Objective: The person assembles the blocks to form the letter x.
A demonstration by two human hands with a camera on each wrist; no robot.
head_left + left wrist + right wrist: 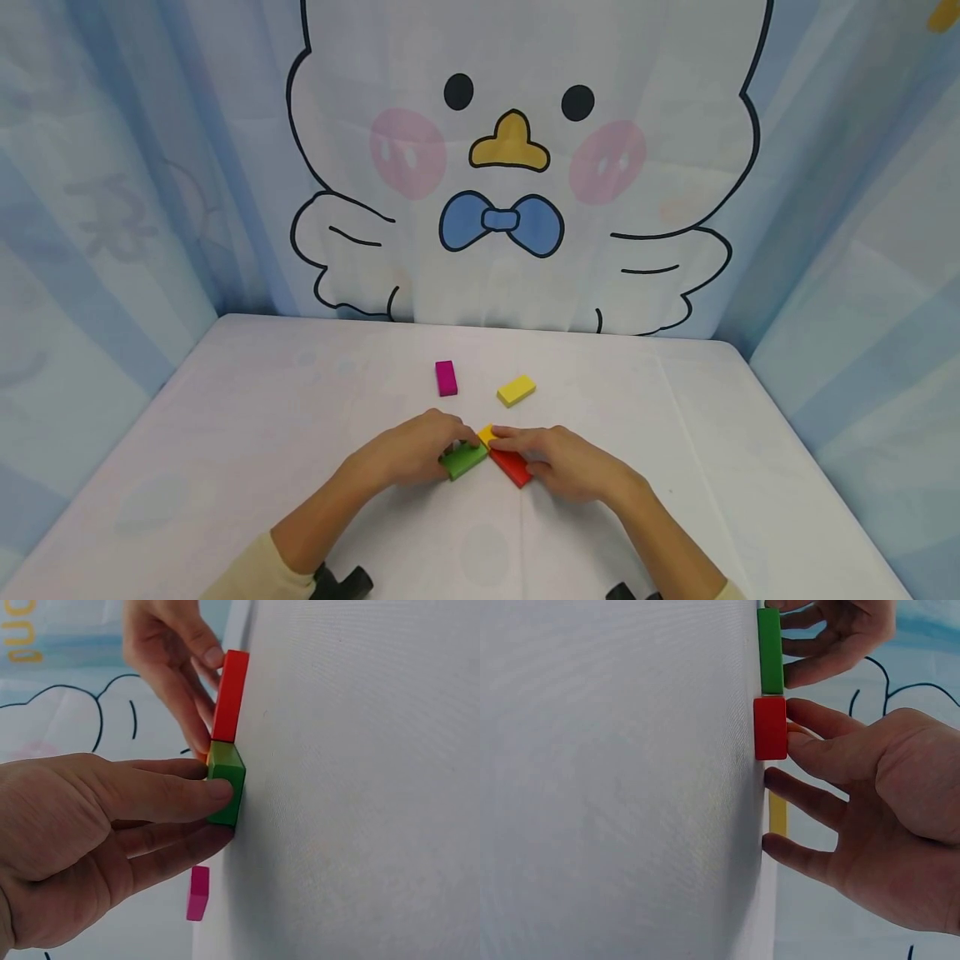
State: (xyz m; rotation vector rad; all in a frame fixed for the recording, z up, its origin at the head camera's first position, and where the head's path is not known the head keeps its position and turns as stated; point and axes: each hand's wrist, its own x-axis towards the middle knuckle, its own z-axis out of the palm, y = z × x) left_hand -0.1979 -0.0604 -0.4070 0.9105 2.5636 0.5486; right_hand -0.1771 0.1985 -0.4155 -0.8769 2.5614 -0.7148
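Pale blue and white curtains (135, 275) hang around this corner of the room, the back one printed with a big white cartoon character (510, 50) in a blue bow tie (500, 220). In front of it spreads a white tabletop (675, 408), and from the near side two bare arms reach in, a beige sleeve (255, 575) showing on the left one.

Both hands are busy at the middle. The left hand (420, 446) grips a green block (465, 460), thumb on its near side and fingertips along the far side and outer end. The right hand (573, 462) pinches a red block (512, 468), thumb against it, while its index finger touches an orange block (484, 435) just beyond; its last two fingers reach out straight.

Green slants in from the near left and red from the near right, their inner ends meeting, with the orange block tucked against the far side of that join. Farther off, apart from each other, lie a magenta block (446, 378) on the left and a yellow block (516, 391) on the right
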